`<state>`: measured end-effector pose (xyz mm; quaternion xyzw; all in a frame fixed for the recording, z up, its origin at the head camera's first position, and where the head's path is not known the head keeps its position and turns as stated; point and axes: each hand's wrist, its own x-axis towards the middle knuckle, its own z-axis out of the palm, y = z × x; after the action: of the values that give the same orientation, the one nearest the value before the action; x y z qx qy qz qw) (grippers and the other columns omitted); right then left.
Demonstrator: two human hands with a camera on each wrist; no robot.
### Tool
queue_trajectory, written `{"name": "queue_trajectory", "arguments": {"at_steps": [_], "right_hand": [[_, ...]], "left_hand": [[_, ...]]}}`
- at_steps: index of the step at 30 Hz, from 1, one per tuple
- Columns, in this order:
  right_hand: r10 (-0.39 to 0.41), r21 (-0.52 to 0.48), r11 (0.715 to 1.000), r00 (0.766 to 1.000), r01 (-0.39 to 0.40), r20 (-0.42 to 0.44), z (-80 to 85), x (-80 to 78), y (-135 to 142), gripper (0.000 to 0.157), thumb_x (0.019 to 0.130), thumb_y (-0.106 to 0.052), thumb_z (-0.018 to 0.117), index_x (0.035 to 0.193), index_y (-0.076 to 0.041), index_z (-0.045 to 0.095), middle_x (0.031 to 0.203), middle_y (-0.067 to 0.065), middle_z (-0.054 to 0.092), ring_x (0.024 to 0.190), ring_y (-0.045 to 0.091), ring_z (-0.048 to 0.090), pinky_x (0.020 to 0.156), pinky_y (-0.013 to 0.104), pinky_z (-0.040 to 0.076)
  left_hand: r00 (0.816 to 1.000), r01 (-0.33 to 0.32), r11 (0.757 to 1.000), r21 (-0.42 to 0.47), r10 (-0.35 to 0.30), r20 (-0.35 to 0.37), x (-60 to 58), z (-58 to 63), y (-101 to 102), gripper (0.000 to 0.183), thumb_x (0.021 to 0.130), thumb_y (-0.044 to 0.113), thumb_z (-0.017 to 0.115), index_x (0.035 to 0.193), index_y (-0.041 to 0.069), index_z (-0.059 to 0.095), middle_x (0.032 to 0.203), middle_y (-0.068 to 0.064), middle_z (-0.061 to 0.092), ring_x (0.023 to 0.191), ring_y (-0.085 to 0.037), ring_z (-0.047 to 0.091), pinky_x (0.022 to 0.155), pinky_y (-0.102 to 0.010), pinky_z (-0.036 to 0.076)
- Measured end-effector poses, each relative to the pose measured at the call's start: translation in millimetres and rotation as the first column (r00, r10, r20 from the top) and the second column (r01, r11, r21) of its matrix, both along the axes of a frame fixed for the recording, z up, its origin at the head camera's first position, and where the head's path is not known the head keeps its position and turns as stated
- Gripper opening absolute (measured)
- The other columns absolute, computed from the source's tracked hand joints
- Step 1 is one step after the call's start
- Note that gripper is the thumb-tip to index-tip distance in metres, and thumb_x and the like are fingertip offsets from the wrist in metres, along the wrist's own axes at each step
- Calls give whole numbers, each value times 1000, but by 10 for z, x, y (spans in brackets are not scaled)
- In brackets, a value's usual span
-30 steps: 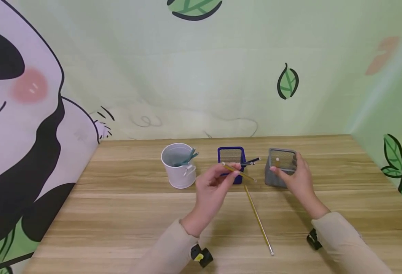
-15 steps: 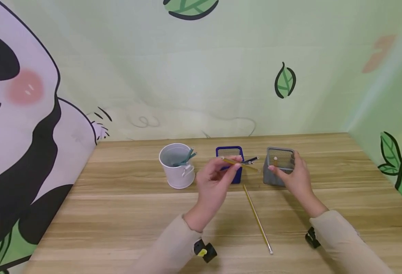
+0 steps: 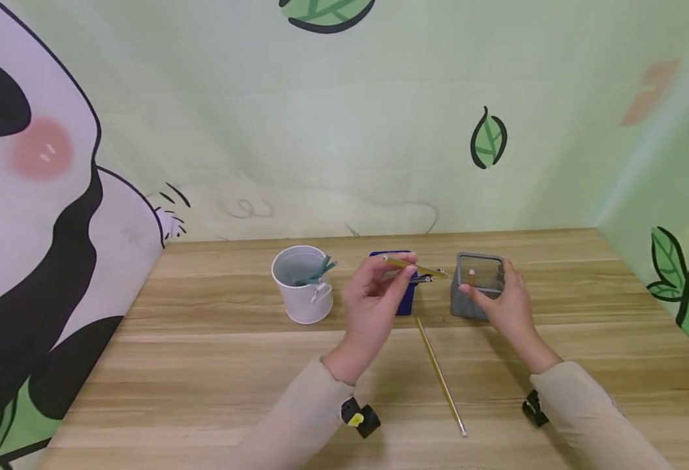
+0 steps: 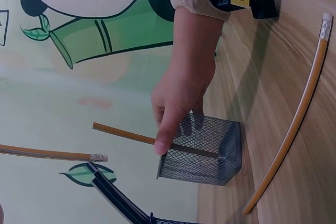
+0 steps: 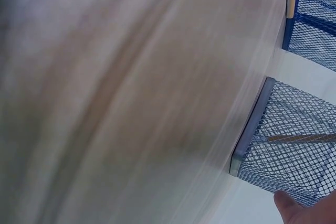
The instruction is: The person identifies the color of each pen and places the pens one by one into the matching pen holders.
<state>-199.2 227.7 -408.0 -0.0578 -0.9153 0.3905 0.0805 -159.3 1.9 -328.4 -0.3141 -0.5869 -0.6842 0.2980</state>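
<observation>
My left hand (image 3: 370, 303) pinches a yellow pencil (image 3: 428, 269) between thumb and fingers, above the blue mesh pen holder (image 3: 405, 305). The pencil lies nearly level, its eraser end pointing right, close to the grey mesh pen holder (image 3: 466, 303). Thumb and fingers of my right hand (image 3: 515, 313) grip the grey holder by its sides near the rim. Inside it leans another yellow pencil (image 4: 126, 132), seen through the mesh in the left wrist view. In the right wrist view, a thumb (image 5: 287, 205) touches the grey mesh.
A third yellow pencil (image 3: 441, 375) lies on the wooden table (image 3: 203, 385) in front of the holders. Dark pencils (image 4: 116, 195) stick out of the blue holder. Left of it stands a white bucket (image 3: 306, 303) with teal pencils (image 3: 323, 269). A printed backdrop rises behind.
My left hand has risen and shifted slightly right, bringing the pinched pencil higher and nearer the grey holder. The right hand keeps its hold on the grey holder.
</observation>
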Motion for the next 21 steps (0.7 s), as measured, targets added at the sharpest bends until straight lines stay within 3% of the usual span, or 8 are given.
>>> {"name": "queue_trajectory", "arguments": {"at_steps": [5, 12, 21], "right_hand": [[2, 14, 1000, 1000, -2, 0, 0, 3, 20, 106, 82, -46, 71, 148, 9, 8, 145, 38, 23, 133, 51, 27, 108, 60, 29], [4, 10, 1000, 999, -4, -42, -1, 4, 18, 103, 82, -42, 72, 147, 11, 12, 144, 38, 25, 132, 51, 28, 108, 59, 30], [10, 0, 1000, 999, -10, -37, -26, -16, 29, 103, 82, -41, 72, 147, 11, 11, 145, 38, 24, 133, 51, 28, 108, 60, 30]], "left_hand": [[999, 3, 999, -32, -4, -42, -62, 14, 56, 15, 83, -12, 63, 96, -8, 58, 96, -31, 65, 95, -11, 67, 73, -38, 59], [998, 20, 999, -48, -23, -64, -129, 48, 143, 15, 82, -13, 63, 94, -8, 57, 96, -32, 65, 87, -39, 66, 73, -37, 59], [998, 55, 991, -122, -58, -21, -212, 0, 232, 13, 82, -13, 64, 94, -10, 60, 96, -29, 66, 85, -39, 66, 72, -31, 59]]}}
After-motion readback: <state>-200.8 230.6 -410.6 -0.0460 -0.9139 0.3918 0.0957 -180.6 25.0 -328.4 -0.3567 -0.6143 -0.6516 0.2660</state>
